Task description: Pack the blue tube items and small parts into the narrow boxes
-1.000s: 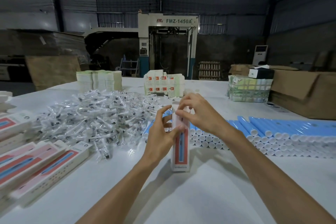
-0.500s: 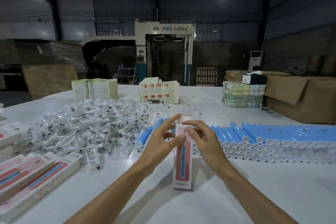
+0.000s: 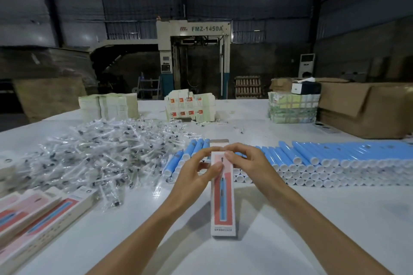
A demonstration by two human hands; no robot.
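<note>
— Pinched the narrow pink-and-white card box (image 3: 222,205) up top with left hand (image 3: 192,177) and right hand (image 3: 251,166), upright on the flat white table (image 3: 301,219)?
— Yes. Could have tipped, or crushed at the top, if pushed hard.

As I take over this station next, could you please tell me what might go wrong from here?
The narrow box stands on end, pinched at its top by the left hand and right hand; its base may slip. The blue tubes lie just behind; a knock might roll them.
</note>
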